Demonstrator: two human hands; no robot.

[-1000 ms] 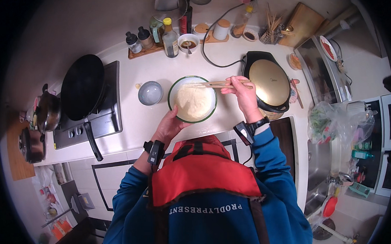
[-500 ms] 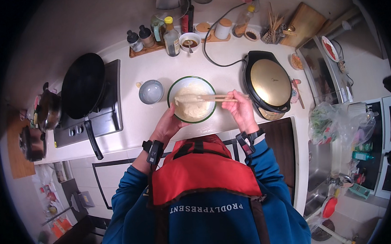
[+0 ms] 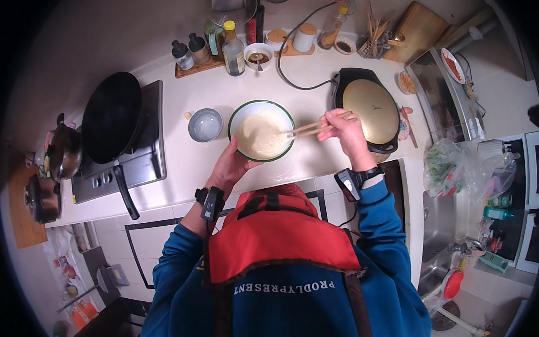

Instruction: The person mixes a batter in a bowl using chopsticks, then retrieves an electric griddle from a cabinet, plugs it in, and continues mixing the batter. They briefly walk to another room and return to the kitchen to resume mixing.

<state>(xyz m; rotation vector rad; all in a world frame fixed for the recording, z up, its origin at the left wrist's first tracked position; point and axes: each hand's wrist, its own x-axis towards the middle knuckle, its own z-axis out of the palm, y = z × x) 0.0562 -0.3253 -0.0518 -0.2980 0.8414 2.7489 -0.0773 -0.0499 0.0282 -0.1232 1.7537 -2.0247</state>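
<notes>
A white bowl with a green rim (image 3: 248,111) stands on the counter in front of me, holding pale, thick batter (image 3: 261,136). My left hand (image 3: 229,167) steadies it at the near left, thumb up by the rim and fingers curled against the lower side. Wooden chopsticks (image 3: 311,129) are gripped in my right hand (image 3: 346,134), to the right of the bowl. They slant leftward, their tips down in the batter at the bowl's right side. Left of the bowl sits a small grey bowl (image 3: 205,124) with nothing visible in it.
A round electric griddle (image 3: 371,111) with a gold plate lies to the right. On the left, a black wok (image 3: 112,117) rests on the stove (image 3: 153,143), its handle reaching forward. Bottles (image 3: 234,54), jars and a sauce bowl (image 3: 257,49) line the back; a power cord (image 3: 290,78) curves across the counter.
My right hand and the chopsticks have swung rightward, the tips moving from the bowl's left side to its right. The batter's surface looks smoother. My left hand stays at the bowl.
</notes>
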